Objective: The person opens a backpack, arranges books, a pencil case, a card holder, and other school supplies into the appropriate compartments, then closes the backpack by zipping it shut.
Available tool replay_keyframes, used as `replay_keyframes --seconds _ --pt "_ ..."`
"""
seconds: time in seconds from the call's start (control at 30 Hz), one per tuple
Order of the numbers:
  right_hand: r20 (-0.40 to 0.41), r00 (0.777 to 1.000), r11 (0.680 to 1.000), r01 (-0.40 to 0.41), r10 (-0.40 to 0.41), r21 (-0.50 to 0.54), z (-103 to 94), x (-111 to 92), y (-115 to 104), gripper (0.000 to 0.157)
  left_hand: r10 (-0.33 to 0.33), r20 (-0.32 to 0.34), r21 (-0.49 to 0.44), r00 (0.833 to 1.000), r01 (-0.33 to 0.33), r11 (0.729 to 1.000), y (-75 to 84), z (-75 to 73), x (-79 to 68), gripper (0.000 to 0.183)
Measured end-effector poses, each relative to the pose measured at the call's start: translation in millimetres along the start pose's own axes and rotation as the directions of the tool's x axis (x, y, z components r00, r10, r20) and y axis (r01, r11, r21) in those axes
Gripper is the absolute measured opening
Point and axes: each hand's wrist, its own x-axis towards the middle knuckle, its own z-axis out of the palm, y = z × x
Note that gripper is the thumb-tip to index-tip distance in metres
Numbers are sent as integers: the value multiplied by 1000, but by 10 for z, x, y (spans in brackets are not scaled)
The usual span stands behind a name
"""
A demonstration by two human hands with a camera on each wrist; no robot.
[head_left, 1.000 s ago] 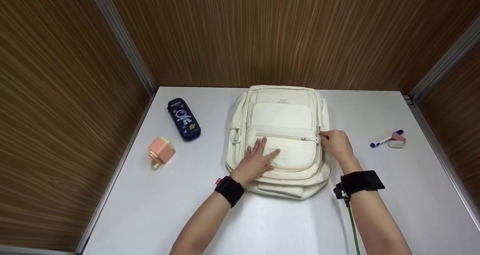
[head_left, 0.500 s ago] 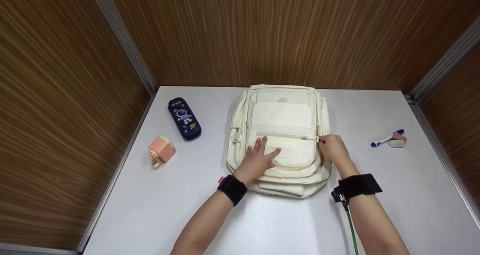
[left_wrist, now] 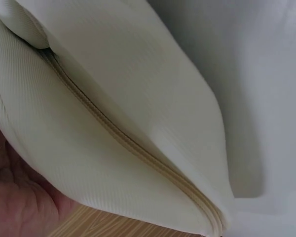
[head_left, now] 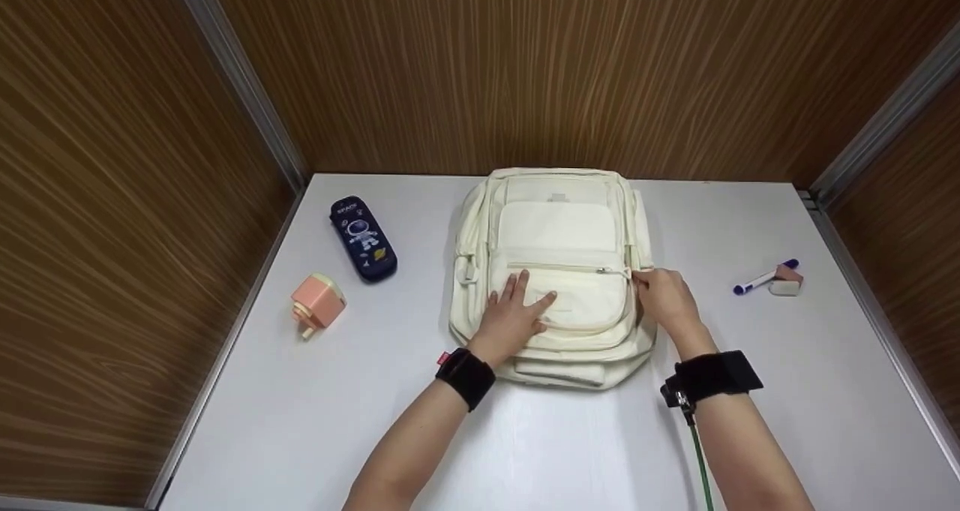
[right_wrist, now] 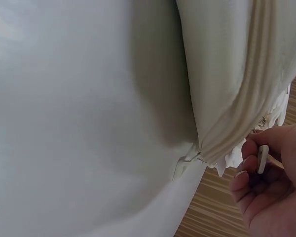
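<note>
A cream backpack (head_left: 559,229) lies flat on the table, front side up. My left hand (head_left: 511,323) rests on its lower front pocket with the fingers spread. At the bag's right side, my right hand (head_left: 666,299) pinches a zipper pull between thumb and fingers. In the right wrist view the pale end of that zipper pull (right_wrist: 262,159) sticks out of the curled right hand (right_wrist: 276,177), beside a zipper track (right_wrist: 254,64). The left wrist view shows a zipper seam (left_wrist: 123,138) running along the bag, and part of the left palm (left_wrist: 19,192).
A dark blue pencil case (head_left: 364,239) with an astronaut lies at the left. Near it stands a pink pencil sharpener (head_left: 319,301) with a crank. On the right are a white and purple marker (head_left: 765,278) and an eraser (head_left: 785,289). Wood-grain panels (head_left: 525,68) border the white table (head_left: 300,421).
My right hand has moved slightly toward me along the bag's right side, still pinching. My left hand stays on the front pocket. The whole head view has shifted a little.
</note>
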Motion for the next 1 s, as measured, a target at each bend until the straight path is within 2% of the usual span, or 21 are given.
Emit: replay_keyframes --seconds 0.27,0.53,0.8,1.0 --pt "-36 998 999 53 -53 2 -18 -223 -22 25 -10 -3 6 1000 10 1000 -5 7 -1 57" --pt "-33 999 999 30 -30 9 -22 -375 -35 29 -17 5 4 1000 17 1000 -4 35 13 57" --pt "-39 999 1000 20 -20 -10 -43 -485 -92 24 39 -77 131 996 -29 991 -4 31 25 53" --pt "-46 999 1000 17 -18 -17 -50 -525 -131 25 79 -65 212 995 -63 975 -31 9 46 50"
